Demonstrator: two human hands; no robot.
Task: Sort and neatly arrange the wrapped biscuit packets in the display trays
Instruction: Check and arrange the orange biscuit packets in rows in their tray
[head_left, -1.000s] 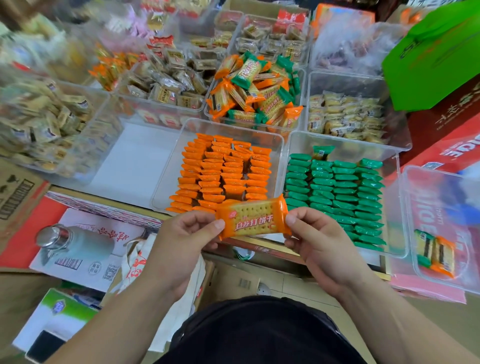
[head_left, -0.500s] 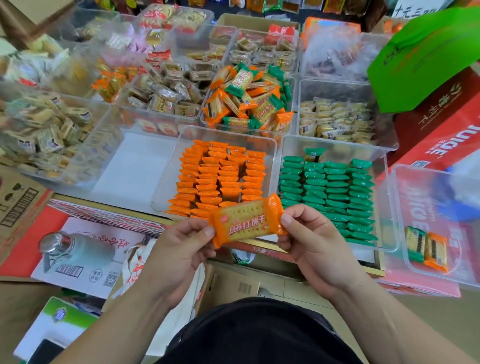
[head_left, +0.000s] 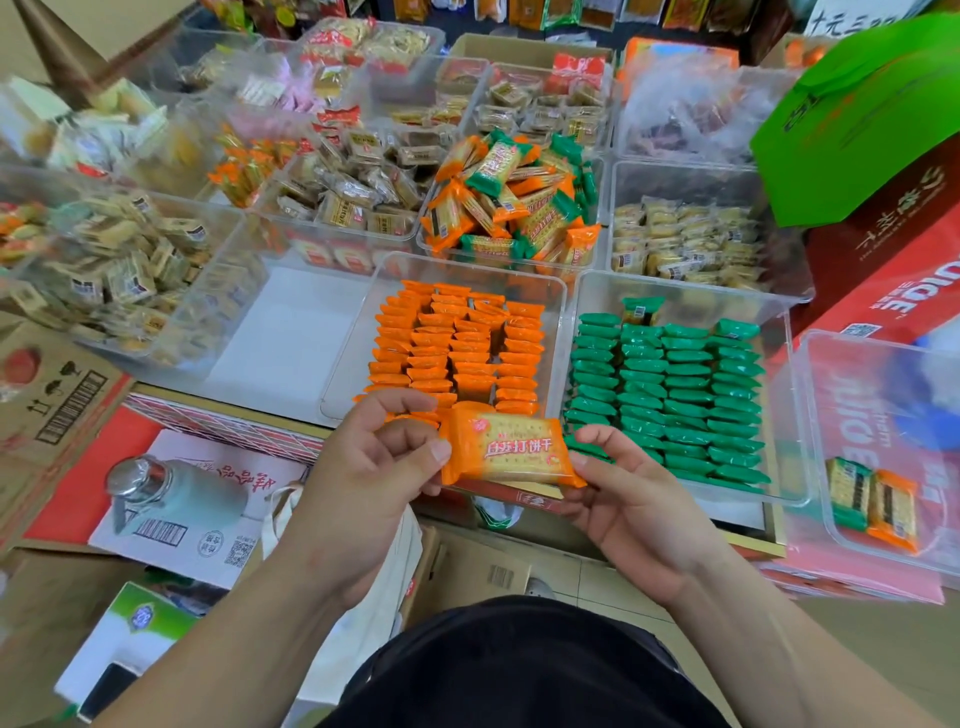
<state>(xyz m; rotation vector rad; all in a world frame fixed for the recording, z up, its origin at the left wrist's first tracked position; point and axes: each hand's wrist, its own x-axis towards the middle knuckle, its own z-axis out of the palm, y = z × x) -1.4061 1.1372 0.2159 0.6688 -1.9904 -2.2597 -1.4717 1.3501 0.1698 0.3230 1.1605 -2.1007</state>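
One orange-wrapped rectangular biscuit packet (head_left: 506, 453) lies flat between both hands in the lower middle of the frame, printed face up. It is just in front of the near wall of the clear plastic tray of orange packets (head_left: 470, 266). The left hand (head_left: 371, 467) pinches its left crimped end, fingers curled and thumb pressed to the wrapper. The right hand (head_left: 636, 501) grasps the right end, thumb at the corner and fingers underneath (those fingertips are hidden from us).

We judge the step in hand to be slotting this packet on edge into the nearest orange row. Several things could spoil that.

- **Toppled rows:** The rows stand tight and lean on one another, so a packet pushed in at a slant could knock neighbours over or ride up on top of them.
- **Unknown gap:** The hands cover the near end of that tray, so we cannot tell how much room remains.
- **Wrong tray:** The clear plastic tray of green packets (head_left: 680, 291) sits just beside it on the right, and a drift that way would mix the colours.
- **Dropped packet:** The wrapper looks slick. If one hand lets go before the other has a firm hold, the packet could fall short of the tray.
- **Cracked biscuits:** Squeezing too hard might break them.

The heap of mixed orange and green packets (head_left: 511, 208) in the upper middle suggests plenty is left to sort.
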